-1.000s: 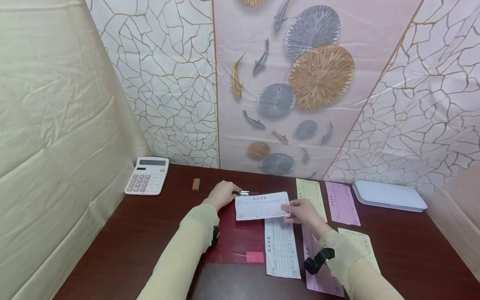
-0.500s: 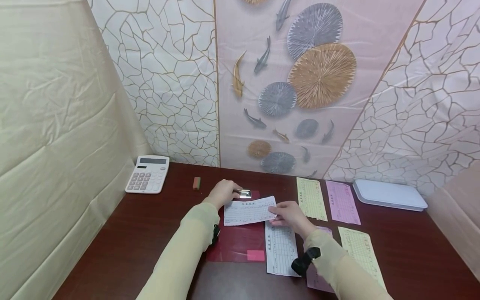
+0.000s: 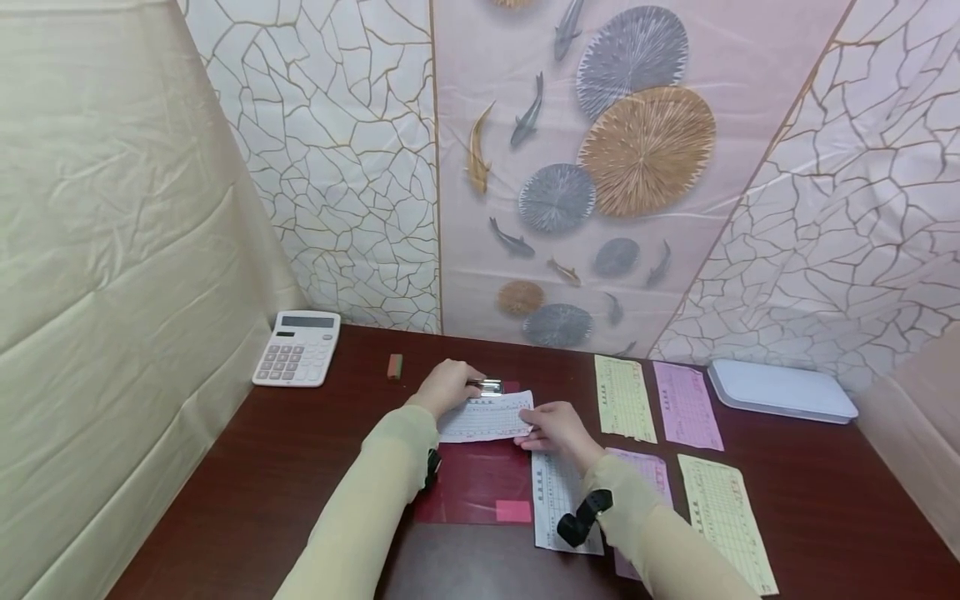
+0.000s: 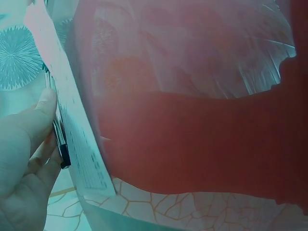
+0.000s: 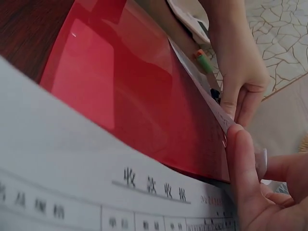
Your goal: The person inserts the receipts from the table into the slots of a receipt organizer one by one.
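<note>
A white printed slip (image 3: 480, 419) lies over the upper part of a red folder (image 3: 480, 483) with a metal clip (image 3: 490, 387) at its top edge. My left hand (image 3: 444, 387) pinches the clip between thumb and fingers, as the left wrist view shows with the hand (image 4: 29, 149) beside the slip (image 4: 79, 125). The slip's right edge is pinched by my right hand (image 3: 557, 433); in the right wrist view that hand (image 5: 260, 183) has its thumb and fingers on the edge. Another white slip (image 3: 558, 500) lies right of the folder, partly under my right wrist.
Yellow slips (image 3: 626, 400) (image 3: 729, 521) and pink slips (image 3: 687, 406) (image 3: 652, 475) lie to the right. Behind them at the right is a flat white case (image 3: 780, 390). A calculator (image 3: 297, 348) and a small red-green block (image 3: 395, 367) are at the left.
My right hand has moved left with the slip, bringing it over the folder's top beside the clip. My left hand has stayed at the clip.
</note>
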Action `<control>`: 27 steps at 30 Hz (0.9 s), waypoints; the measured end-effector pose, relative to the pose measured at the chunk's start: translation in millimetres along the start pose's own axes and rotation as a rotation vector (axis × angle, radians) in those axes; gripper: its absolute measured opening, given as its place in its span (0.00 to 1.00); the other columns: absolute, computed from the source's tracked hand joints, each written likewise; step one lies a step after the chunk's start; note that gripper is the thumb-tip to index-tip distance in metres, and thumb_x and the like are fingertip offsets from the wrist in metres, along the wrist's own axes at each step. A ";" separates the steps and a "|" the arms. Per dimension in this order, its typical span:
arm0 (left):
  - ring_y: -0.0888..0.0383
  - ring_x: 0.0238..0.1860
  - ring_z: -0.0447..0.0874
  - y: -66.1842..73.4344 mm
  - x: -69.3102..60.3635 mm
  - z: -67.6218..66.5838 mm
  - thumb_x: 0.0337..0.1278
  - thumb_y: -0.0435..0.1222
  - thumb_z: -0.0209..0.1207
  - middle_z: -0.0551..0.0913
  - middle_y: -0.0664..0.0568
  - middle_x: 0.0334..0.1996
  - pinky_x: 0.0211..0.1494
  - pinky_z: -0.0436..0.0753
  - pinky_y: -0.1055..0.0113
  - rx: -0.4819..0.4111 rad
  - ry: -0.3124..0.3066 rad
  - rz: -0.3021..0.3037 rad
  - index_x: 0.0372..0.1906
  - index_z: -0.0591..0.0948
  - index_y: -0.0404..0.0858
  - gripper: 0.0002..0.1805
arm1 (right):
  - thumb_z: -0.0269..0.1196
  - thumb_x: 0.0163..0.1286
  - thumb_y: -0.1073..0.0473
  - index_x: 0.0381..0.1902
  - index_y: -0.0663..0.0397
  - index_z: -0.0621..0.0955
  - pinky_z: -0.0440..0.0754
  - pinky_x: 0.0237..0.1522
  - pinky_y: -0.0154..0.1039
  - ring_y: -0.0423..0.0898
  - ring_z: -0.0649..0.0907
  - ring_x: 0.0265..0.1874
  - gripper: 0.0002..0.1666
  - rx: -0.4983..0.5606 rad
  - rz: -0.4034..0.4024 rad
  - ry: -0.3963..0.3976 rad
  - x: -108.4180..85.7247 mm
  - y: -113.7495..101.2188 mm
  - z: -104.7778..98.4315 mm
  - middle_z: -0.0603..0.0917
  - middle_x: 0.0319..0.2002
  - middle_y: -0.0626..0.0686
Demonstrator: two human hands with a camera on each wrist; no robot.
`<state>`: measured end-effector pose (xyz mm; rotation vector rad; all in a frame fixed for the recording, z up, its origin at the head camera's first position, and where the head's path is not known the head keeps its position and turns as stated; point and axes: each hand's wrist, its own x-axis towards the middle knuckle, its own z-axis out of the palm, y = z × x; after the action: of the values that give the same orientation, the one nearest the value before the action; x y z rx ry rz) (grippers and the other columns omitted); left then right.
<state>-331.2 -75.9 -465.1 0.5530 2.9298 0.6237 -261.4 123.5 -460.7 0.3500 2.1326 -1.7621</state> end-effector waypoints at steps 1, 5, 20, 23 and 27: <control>0.56 0.55 0.79 -0.1 -0.2 0.0 0.58 0.40 0.63 0.84 0.55 0.50 0.58 0.78 0.62 -0.002 0.002 -0.002 0.52 0.84 0.46 0.16 | 0.58 0.69 0.62 0.51 0.76 0.75 0.85 0.27 0.36 0.45 0.85 0.20 0.20 0.002 0.003 -0.001 1.0 -0.1 1.7 0.80 0.25 0.59; 0.56 0.54 0.79 -1.2 -0.6 0.5 0.57 0.41 0.64 0.84 0.55 0.49 0.58 0.77 0.62 0.000 0.018 0.005 0.51 0.84 0.46 0.16 | 0.58 0.69 0.63 0.50 0.77 0.75 0.86 0.29 0.37 0.45 0.85 0.20 0.20 0.028 0.013 -0.006 5.7 0.5 7.4 0.80 0.25 0.59; 0.57 0.50 0.82 -2.5 2.2 5.7 0.56 0.46 0.63 0.86 0.57 0.46 0.54 0.80 0.63 0.112 0.039 0.064 0.49 0.85 0.48 0.16 | 0.60 0.68 0.61 0.41 0.72 0.78 0.86 0.29 0.38 0.46 0.86 0.20 0.14 0.020 -0.027 0.038 13.6 1.6 18.8 0.82 0.31 0.60; 0.58 0.45 0.83 0.3 2.2 7.3 0.58 0.44 0.61 0.87 0.56 0.40 0.50 0.81 0.64 0.226 0.048 0.129 0.43 0.86 0.46 0.11 | 0.60 0.68 0.62 0.39 0.72 0.78 0.86 0.29 0.38 0.46 0.86 0.20 0.13 0.020 -0.023 0.046 13.8 1.3 19.8 0.81 0.31 0.59; 0.57 0.38 0.83 4.8 3.3 10.7 0.62 0.39 0.59 0.86 0.54 0.32 0.45 0.82 0.65 0.469 0.059 0.236 0.36 0.85 0.44 0.06 | 0.60 0.68 0.62 0.37 0.71 0.77 0.86 0.29 0.39 0.46 0.86 0.20 0.12 0.031 -0.020 0.051 13.4 1.0 20.7 0.80 0.31 0.59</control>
<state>-330.9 -66.6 -473.0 0.9463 3.0956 -0.0464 -270.9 103.0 -470.5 0.3868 2.1530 -1.8182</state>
